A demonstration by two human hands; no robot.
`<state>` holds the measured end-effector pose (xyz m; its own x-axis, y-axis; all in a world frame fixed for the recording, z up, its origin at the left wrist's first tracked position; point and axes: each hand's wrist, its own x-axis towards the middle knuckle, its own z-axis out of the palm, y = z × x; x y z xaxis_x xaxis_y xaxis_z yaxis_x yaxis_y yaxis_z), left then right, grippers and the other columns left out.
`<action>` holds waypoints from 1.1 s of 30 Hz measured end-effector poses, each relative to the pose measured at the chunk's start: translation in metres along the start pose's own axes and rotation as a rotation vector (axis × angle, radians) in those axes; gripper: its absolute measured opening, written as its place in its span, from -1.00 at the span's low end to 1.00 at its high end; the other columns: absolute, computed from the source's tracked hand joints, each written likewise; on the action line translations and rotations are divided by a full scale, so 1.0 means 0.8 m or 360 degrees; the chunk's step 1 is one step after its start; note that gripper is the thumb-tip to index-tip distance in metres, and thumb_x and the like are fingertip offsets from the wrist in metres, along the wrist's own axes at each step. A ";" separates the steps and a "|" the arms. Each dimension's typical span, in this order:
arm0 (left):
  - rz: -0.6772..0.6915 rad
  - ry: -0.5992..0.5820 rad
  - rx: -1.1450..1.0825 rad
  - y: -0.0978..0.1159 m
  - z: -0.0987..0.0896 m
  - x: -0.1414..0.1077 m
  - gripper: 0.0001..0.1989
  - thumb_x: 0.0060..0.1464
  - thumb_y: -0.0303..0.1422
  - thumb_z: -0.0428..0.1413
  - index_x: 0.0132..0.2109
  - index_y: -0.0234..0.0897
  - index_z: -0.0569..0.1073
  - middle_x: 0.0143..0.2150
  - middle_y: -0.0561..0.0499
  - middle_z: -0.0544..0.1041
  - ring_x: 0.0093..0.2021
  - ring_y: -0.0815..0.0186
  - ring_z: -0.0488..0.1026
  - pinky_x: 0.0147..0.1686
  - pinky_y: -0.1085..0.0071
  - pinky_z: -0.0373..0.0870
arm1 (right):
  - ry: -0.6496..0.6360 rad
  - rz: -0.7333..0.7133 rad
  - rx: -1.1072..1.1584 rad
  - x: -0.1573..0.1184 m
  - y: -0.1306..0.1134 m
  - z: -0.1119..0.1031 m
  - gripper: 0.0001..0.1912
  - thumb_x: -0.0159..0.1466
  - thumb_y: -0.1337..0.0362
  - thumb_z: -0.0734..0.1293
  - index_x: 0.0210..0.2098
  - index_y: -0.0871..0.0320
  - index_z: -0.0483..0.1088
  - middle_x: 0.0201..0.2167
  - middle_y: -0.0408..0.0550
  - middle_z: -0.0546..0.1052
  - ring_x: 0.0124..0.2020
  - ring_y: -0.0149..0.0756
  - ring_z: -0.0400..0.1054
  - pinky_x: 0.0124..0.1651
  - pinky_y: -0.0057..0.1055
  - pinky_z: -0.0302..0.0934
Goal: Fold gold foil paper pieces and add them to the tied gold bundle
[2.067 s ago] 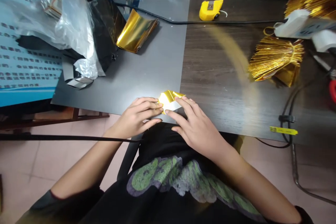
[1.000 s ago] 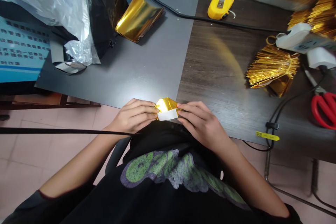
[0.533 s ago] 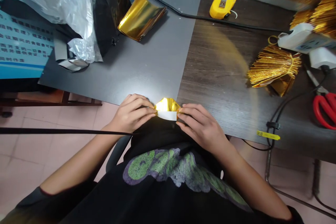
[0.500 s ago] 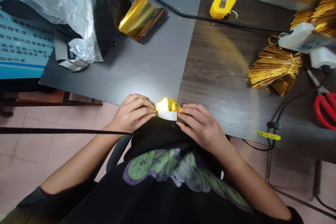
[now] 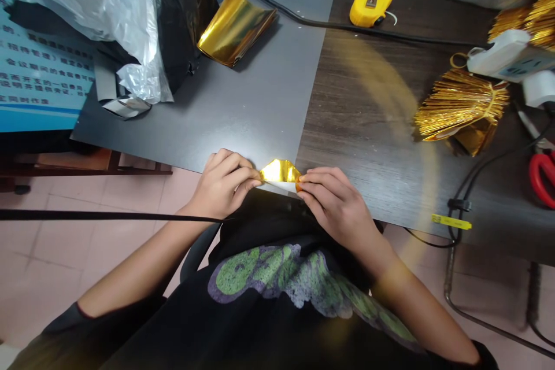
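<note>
A piece of gold foil paper (image 5: 280, 171), folded with slanted upper corners and a white strip along its lower side, is held at the table's near edge. My left hand (image 5: 226, 182) pinches its left end between thumb and fingers. At the other end, my right hand (image 5: 336, 196) grips the right corner the same way. Farther back on the grey part of the table lies a curved stack of gold foil sheets (image 5: 236, 26). To the right, a tied bundle of folded gold paper (image 5: 462, 105) rests on the dark wood surface.
A yellow tape measure (image 5: 371, 7) sits at the back near a black cable (image 5: 303, 22). Plastic bags (image 5: 130, 29) crowd the back left. At the right are a white power strip (image 5: 505, 58), red-handled scissors (image 5: 541, 179) and more gold paper bundles (image 5: 540, 20).
The white strip on the foil paper shows narrower now, as the paper has been folded or tilted between my fingers. Both hands keep their hold. The whole view has shifted slightly.
</note>
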<state>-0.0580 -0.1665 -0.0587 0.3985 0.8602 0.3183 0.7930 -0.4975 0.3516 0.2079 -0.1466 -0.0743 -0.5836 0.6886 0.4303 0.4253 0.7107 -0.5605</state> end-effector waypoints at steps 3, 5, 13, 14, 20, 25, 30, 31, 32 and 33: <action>-0.0038 -0.0054 0.0111 0.004 0.000 0.001 -0.91 0.31 -0.37 0.15 -0.21 -0.21 0.52 -0.30 0.02 0.52 -0.25 0.22 0.30 -0.27 0.27 0.14 | 0.0047 0.0036 -0.0028 0.003 0.000 0.004 -0.94 0.35 0.46 0.38 -0.17 0.28 0.50 -0.20 0.10 0.58 -0.05 -0.13 0.42 0.03 -0.14 0.47; -0.0064 -0.0097 0.0173 0.006 0.000 0.001 -0.88 0.33 -0.37 0.11 -0.22 -0.23 0.50 -0.31 0.02 0.49 -0.27 0.21 0.27 -0.28 0.26 0.11 | 0.0077 0.0047 -0.0040 0.005 -0.001 0.005 -0.97 0.35 0.46 0.38 -0.20 0.27 0.49 -0.22 0.09 0.56 -0.05 -0.13 0.41 0.05 -0.13 0.45; -0.0132 -0.0268 0.0376 0.015 -0.001 0.008 -0.77 0.39 -0.30 -0.02 -0.24 -0.27 0.43 -0.31 -0.02 0.47 -0.28 0.18 0.25 -0.26 0.22 0.06 | 0.0110 0.0168 -0.0322 0.008 -0.005 0.006 -0.93 0.37 0.34 0.40 -0.27 0.20 0.48 -0.25 0.03 0.56 -0.17 -0.13 0.40 -0.16 -0.15 0.34; -0.0117 -0.0276 0.0416 0.015 0.000 0.009 -0.76 0.39 -0.30 -0.03 -0.24 -0.26 0.43 -0.31 -0.02 0.47 -0.29 0.17 0.25 -0.26 0.21 0.06 | 0.0122 0.0196 -0.0335 0.008 -0.005 0.007 -0.92 0.37 0.33 0.40 -0.27 0.20 0.48 -0.25 0.04 0.56 -0.17 -0.13 0.39 -0.16 -0.16 0.33; -0.0117 -0.0251 0.0495 0.016 0.002 0.011 -0.74 0.39 -0.32 -0.07 -0.25 -0.25 0.43 -0.32 -0.03 0.51 -0.32 0.18 0.26 -0.28 0.20 0.04 | 0.0205 0.0376 -0.0368 0.010 -0.011 0.014 -0.90 0.37 0.28 0.39 -0.31 0.12 0.48 -0.26 0.00 0.55 -0.14 -0.11 0.34 -0.16 -0.16 0.28; -0.0306 -0.0266 0.0283 0.018 -0.004 0.014 -0.74 0.38 -0.25 0.01 -0.28 -0.24 0.45 -0.32 -0.01 0.55 -0.32 0.22 0.29 -0.27 0.21 0.07 | 0.0330 0.0439 -0.0320 0.012 -0.013 0.022 -0.87 0.37 0.29 0.39 -0.34 0.09 0.44 -0.31 -0.02 0.54 -0.16 -0.12 0.35 -0.16 -0.14 0.29; -0.0386 -0.0267 0.0204 0.019 -0.007 0.016 -0.76 0.34 -0.25 0.06 -0.29 -0.23 0.46 -0.38 0.01 0.52 -0.33 0.23 0.29 -0.27 0.22 0.07 | 0.0362 0.0431 -0.0292 0.014 -0.013 0.025 -0.89 0.35 0.34 0.41 -0.31 0.08 0.41 -0.31 -0.04 0.52 -0.17 -0.14 0.37 -0.09 -0.11 0.35; -0.0401 -0.0265 0.0189 0.019 -0.007 0.017 -0.77 0.33 -0.26 0.08 -0.31 -0.23 0.46 -0.40 0.02 0.51 -0.34 0.24 0.29 -0.28 0.23 0.06 | 0.0374 0.0424 -0.0303 0.014 -0.013 0.025 -0.89 0.35 0.34 0.41 -0.30 0.08 0.40 -0.31 -0.03 0.52 -0.16 -0.14 0.37 -0.08 -0.11 0.35; -0.0421 -0.0261 0.0176 0.019 -0.007 0.018 -0.77 0.32 -0.26 0.09 -0.32 -0.23 0.46 -0.41 0.02 0.50 -0.34 0.24 0.29 -0.28 0.23 0.05 | 0.0387 0.0420 -0.0319 0.014 -0.014 0.025 -0.89 0.35 0.35 0.40 -0.30 0.08 0.39 -0.31 -0.03 0.51 -0.16 -0.14 0.37 -0.08 -0.11 0.36; -0.0440 -0.0256 0.0162 0.019 -0.007 0.019 -0.77 0.30 -0.26 0.10 -0.34 -0.23 0.46 -0.42 0.02 0.50 -0.34 0.23 0.29 -0.29 0.24 0.05 | 0.0399 0.0420 -0.0337 0.015 -0.014 0.026 -0.88 0.35 0.35 0.40 -0.30 0.08 0.38 -0.31 -0.02 0.50 -0.16 -0.14 0.37 -0.09 -0.12 0.36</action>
<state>-0.0425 -0.1620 -0.0434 0.2230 0.9717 0.0774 0.9200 -0.2361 0.3127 0.1818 -0.1496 -0.0775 -0.2601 0.8462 0.4650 0.6855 0.5010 -0.5282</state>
